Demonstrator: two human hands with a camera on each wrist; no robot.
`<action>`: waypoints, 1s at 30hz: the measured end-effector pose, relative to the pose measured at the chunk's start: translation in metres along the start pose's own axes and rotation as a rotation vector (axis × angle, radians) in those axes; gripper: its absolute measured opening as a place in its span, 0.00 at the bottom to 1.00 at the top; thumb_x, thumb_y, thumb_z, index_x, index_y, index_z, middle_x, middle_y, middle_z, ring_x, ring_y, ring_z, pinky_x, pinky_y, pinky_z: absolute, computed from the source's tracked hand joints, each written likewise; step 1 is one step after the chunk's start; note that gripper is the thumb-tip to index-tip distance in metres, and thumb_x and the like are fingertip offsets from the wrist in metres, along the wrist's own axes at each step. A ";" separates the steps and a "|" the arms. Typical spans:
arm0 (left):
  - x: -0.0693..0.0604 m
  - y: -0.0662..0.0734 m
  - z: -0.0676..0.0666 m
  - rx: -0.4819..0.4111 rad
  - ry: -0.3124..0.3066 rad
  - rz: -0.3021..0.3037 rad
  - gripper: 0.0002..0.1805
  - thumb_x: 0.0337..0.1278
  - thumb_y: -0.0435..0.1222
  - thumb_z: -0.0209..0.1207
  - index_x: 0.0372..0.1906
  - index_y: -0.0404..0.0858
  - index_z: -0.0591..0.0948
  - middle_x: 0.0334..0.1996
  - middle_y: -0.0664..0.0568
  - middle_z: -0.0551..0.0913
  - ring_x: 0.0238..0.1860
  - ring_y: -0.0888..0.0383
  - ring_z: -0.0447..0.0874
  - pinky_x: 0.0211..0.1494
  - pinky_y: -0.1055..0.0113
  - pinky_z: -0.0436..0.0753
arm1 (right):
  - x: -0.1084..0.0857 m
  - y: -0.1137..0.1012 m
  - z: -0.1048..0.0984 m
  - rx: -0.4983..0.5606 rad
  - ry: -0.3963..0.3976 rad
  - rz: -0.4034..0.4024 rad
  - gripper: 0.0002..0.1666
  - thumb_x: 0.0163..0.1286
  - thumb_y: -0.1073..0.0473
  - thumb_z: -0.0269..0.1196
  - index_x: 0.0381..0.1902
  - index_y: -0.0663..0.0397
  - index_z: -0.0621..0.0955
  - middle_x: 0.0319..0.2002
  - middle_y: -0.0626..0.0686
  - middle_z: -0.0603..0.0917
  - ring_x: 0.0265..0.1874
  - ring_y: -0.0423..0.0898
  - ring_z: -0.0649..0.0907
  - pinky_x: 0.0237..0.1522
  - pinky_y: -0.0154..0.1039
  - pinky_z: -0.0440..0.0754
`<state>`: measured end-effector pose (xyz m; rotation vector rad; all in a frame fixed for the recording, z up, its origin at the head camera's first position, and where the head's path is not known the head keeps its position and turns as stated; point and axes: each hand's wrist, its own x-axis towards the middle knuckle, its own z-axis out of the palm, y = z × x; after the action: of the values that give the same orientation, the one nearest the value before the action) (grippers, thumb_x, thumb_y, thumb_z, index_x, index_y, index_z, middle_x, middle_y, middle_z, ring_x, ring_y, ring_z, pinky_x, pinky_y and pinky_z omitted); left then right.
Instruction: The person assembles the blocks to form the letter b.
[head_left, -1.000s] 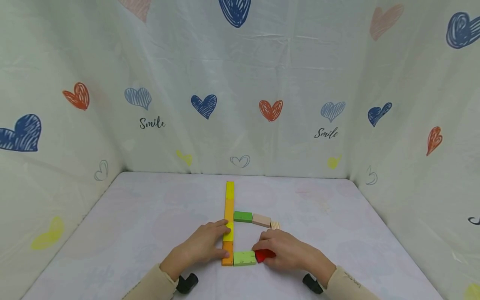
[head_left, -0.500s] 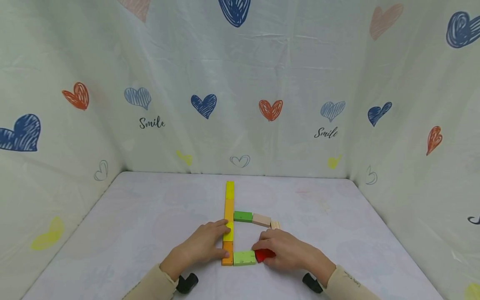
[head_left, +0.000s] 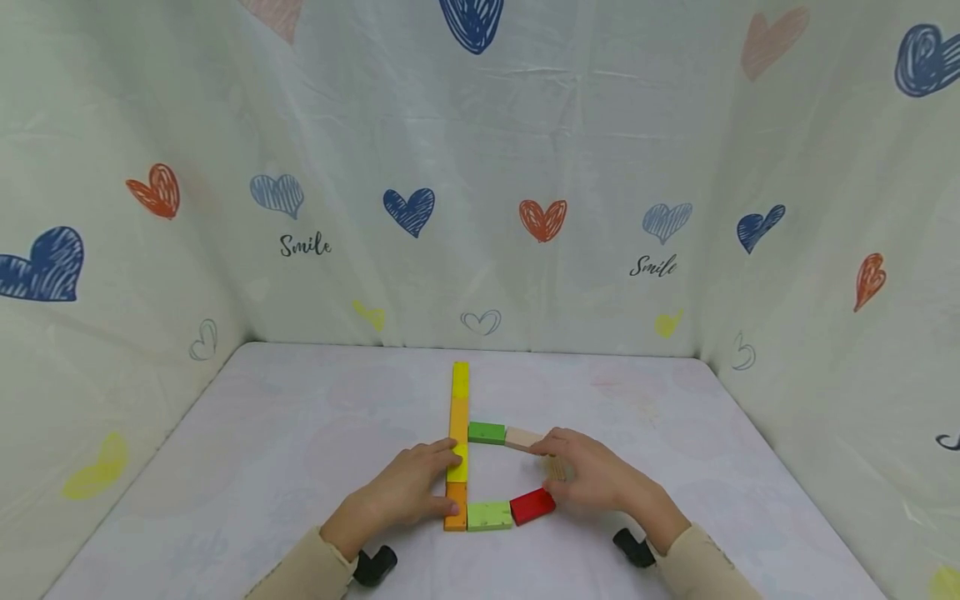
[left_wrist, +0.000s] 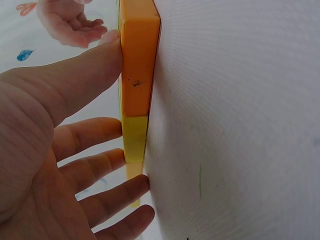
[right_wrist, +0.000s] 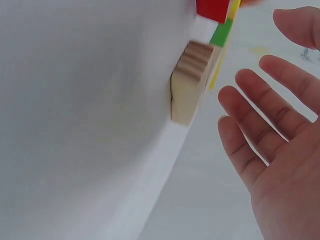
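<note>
My left hand [head_left: 405, 487] rests along a straight column of yellow and orange blocks. Its thumb touches the near orange block [left_wrist: 137, 65], and the fingertips lie against the yellow block [left_wrist: 135, 137] and beyond. My right hand [head_left: 600, 475] hovers with fingers spread over a striped wooden block [right_wrist: 192, 75], partly hiding it in the head view; nothing is gripped. Just left of that hand lies a red block [head_left: 532, 507], angled against a light green block [head_left: 489, 516] that meets the column. Further back, a green block [head_left: 486, 433] and a plain wooden block [head_left: 519, 438] run from the column toward the striped one.
The blocks lie on a pale table [head_left: 337, 400] with a white heart-printed curtain [head_left: 480, 275] behind and at both sides. A black wrist device [head_left: 375, 567] sits under the left forearm, another black device [head_left: 633, 548] by the right.
My right hand has let go of the red block and moved back and slightly right, over the striped wooden block. The red block now shows fully. My left hand has stayed in place.
</note>
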<state>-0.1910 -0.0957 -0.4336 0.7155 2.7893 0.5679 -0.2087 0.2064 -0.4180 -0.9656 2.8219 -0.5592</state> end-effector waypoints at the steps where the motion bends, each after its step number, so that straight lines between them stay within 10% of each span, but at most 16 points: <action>1: 0.000 0.000 0.000 0.000 0.001 0.002 0.36 0.46 0.54 0.69 0.61 0.43 0.76 0.68 0.48 0.67 0.64 0.47 0.67 0.66 0.47 0.67 | 0.000 0.003 -0.001 0.008 0.012 0.010 0.24 0.61 0.55 0.63 0.57 0.45 0.79 0.48 0.41 0.77 0.47 0.40 0.75 0.52 0.45 0.77; 11: 0.000 0.000 0.000 -0.002 0.003 -0.004 0.36 0.46 0.54 0.69 0.61 0.43 0.76 0.68 0.48 0.67 0.64 0.46 0.67 0.66 0.48 0.67 | 0.002 0.025 0.002 0.016 0.019 0.129 0.31 0.55 0.51 0.69 0.59 0.45 0.77 0.55 0.43 0.74 0.55 0.44 0.73 0.58 0.50 0.75; 30: -0.001 0.002 -0.001 0.011 0.005 0.008 0.37 0.45 0.55 0.69 0.61 0.42 0.76 0.67 0.48 0.67 0.64 0.46 0.68 0.65 0.47 0.67 | 0.002 0.030 0.004 0.037 -0.059 0.121 0.27 0.56 0.54 0.68 0.55 0.46 0.79 0.52 0.43 0.74 0.53 0.42 0.74 0.58 0.48 0.75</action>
<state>-0.1894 -0.0953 -0.4322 0.7282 2.7970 0.5574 -0.2263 0.2259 -0.4334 -0.7850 2.7840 -0.5572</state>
